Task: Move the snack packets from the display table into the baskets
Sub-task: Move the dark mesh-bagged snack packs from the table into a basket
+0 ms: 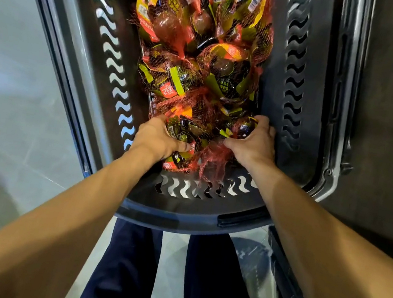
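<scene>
The left hand (pixel 158 137) and right hand (pixel 253 142) each grip a red net bag of snack packets (pixel 182 131) low inside the dark basket (pixel 178 220). This looks like the drop-off. Next they should let go.

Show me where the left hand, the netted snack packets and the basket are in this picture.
left hand (pixel 158 137): head view, on the back of the hand.
netted snack packets (pixel 181 78): head view, on a packet in the middle of the pile.
basket (pixel 173 216): head view, on its near rim.
</scene>
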